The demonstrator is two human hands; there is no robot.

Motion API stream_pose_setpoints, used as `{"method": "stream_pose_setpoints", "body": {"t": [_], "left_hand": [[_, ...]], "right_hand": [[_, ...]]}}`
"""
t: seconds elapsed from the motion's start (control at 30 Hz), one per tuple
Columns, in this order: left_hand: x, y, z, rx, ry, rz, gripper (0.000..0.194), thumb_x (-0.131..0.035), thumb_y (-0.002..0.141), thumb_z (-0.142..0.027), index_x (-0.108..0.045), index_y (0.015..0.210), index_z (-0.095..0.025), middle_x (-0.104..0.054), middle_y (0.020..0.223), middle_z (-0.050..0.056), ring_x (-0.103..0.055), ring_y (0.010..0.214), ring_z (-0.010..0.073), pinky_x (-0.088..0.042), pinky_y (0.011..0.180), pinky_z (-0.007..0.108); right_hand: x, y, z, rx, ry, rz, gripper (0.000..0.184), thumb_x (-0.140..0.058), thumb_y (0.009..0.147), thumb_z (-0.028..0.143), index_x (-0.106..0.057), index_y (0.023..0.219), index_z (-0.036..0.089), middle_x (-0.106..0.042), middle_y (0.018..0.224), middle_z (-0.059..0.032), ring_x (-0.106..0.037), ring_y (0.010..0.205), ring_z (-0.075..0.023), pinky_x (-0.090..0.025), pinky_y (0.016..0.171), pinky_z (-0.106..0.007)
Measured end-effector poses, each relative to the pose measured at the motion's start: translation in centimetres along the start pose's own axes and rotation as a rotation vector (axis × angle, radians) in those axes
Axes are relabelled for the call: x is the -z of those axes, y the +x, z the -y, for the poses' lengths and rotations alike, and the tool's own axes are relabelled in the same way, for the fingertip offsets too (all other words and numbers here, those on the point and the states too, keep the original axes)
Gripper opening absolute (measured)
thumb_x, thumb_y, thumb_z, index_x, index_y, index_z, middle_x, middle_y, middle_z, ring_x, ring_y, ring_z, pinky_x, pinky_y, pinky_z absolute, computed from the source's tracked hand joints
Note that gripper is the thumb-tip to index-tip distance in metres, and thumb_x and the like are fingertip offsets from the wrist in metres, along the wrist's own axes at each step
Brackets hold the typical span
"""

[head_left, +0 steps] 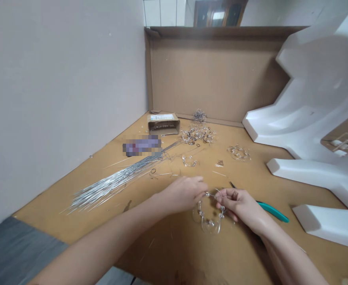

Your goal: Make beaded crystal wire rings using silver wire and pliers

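Observation:
Both hands hold a loop of wire with clear beads (211, 223), raised a little above the brown board. My left hand (188, 193) is closed, pinching the upper left of the loop by a bead. The fingertips of my right hand (234, 204) pinch the wire at the loop's upper right. Thin curved wires hang from the loop's lower side. Partly behind my right hand lie pliers with a teal handle (273, 211); their dark tip shows beyond the fingers. Ahead of my hands lies a smaller beaded wire piece (189, 161).
A bundle of straight silver wires (111, 182) lies at left, near a blurred purple item (142, 145). Farther back are an open small carton (163, 126), a heap of beaded wire pieces (199, 134) and another beaded coil (239, 152). White foam (307, 170) borders the right side; a cardboard wall (212, 75) stands behind.

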State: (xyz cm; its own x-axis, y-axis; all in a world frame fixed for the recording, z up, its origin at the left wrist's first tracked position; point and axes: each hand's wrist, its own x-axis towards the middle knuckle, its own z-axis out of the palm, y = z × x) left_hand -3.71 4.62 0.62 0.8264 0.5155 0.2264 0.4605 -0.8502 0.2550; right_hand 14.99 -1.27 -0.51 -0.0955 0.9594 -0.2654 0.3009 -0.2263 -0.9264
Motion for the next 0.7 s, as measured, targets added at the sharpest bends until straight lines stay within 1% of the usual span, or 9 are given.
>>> {"method": "stream_pose_setpoints", "body": {"t": [0.1,0.17,0.2,0.33,0.43,0.5,0.57,0.63,0.7], "left_hand": [[-0.4,0.2,0.1,0.066,-0.097,-0.048,0.019,-0.039,0.083,-0.022,-0.056,0.075,-0.018,-0.056,0.076,0.001,-0.051,0.066,0.0121,-0.033,0.056,0.022],[-0.8,0.3,0.3,0.162,-0.252,-0.084,0.016,-0.043,0.080,-0.022,-0.057,0.076,-0.018,-0.059,0.076,0.001,-0.053,0.069,0.0123,-0.036,0.059,0.022],[-1.0,0.3,0.4,0.213,-0.358,-0.083,0.014,-0.044,0.080,-0.023,-0.058,0.077,-0.019,-0.060,0.075,0.000,-0.054,0.068,0.0118,-0.037,0.059,0.022],[-1.5,0.5,0.8,0.360,-0.805,-0.016,0.014,-0.046,0.079,-0.028,-0.055,0.081,-0.017,-0.062,0.068,0.001,-0.057,0.061,0.0105,-0.041,0.055,0.021],[-1.0,0.7,0.7,0.434,-0.996,0.016,0.013,-0.049,0.077,-0.027,-0.052,0.079,-0.015,-0.061,0.065,0.001,-0.057,0.058,0.0102,-0.042,0.053,0.020],[-0.4,0.8,0.4,0.467,-1.049,0.049,0.011,-0.049,0.077,-0.026,-0.051,0.078,-0.015,-0.059,0.063,0.001,-0.056,0.056,0.0096,-0.043,0.053,0.021],[0.2,0.8,0.2,0.462,-1.050,0.078,0.012,-0.050,0.076,-0.027,-0.050,0.077,-0.015,-0.058,0.062,0.000,-0.054,0.054,0.0089,-0.042,0.053,0.021],[0.5,0.6,0.1,0.416,-0.978,0.086,0.013,-0.050,0.076,-0.028,-0.051,0.078,-0.015,-0.056,0.061,-0.001,-0.051,0.052,0.0078,-0.040,0.050,0.020],[0.5,0.4,0.2,0.365,-0.882,0.078,0.012,-0.051,0.074,-0.027,-0.052,0.078,-0.016,-0.053,0.061,-0.003,-0.047,0.052,0.0068,-0.036,0.048,0.018]], "right_hand": [[0.0,0.1,-0.2,0.001,0.008,-0.047,0.027,-0.055,0.071,0.042,-0.054,0.070,0.015,-0.057,0.065,0.0012,-0.031,0.034,-0.0019,-0.022,0.039,-0.021],[0.0,0.3,-0.4,0.009,-0.017,-0.080,0.027,-0.055,0.071,0.043,-0.055,0.073,0.016,-0.057,0.064,0.0014,-0.032,0.035,-0.0030,-0.024,0.040,-0.022],[0.0,0.4,-0.6,0.021,-0.042,-0.093,0.027,-0.055,0.071,0.043,-0.055,0.074,0.016,-0.057,0.064,0.0011,-0.033,0.037,-0.0038,-0.026,0.040,-0.022],[0.2,0.5,-0.8,0.087,-0.172,-0.122,0.026,-0.052,0.073,0.042,-0.056,0.078,0.017,-0.059,0.066,-0.0002,-0.041,0.045,-0.0074,-0.031,0.043,-0.022],[0.3,0.2,-0.4,0.143,-0.249,-0.128,0.024,-0.050,0.075,0.042,-0.057,0.077,0.018,-0.060,0.067,-0.0006,-0.046,0.051,-0.0099,-0.034,0.047,-0.022],[0.4,-0.1,-0.1,0.183,-0.332,-0.153,0.023,-0.049,0.076,0.040,-0.058,0.075,0.019,-0.060,0.066,-0.0004,-0.048,0.054,-0.0115,-0.036,0.051,-0.023],[0.4,-0.4,0.2,0.208,-0.430,-0.193,0.021,-0.048,0.077,0.039,-0.059,0.074,0.021,-0.060,0.063,0.0001,-0.049,0.055,-0.0125,-0.037,0.053,-0.024],[0.5,-0.7,0.4,0.217,-0.498,-0.221,0.019,-0.048,0.076,0.037,-0.060,0.073,0.022,-0.060,0.060,0.0005,-0.049,0.053,-0.0132,-0.037,0.052,-0.024],[0.5,-0.8,0.4,0.220,-0.508,-0.217,0.017,-0.049,0.075,0.035,-0.061,0.074,0.023,-0.060,0.059,0.0003,-0.049,0.053,-0.0138,-0.037,0.052,-0.025]]}}
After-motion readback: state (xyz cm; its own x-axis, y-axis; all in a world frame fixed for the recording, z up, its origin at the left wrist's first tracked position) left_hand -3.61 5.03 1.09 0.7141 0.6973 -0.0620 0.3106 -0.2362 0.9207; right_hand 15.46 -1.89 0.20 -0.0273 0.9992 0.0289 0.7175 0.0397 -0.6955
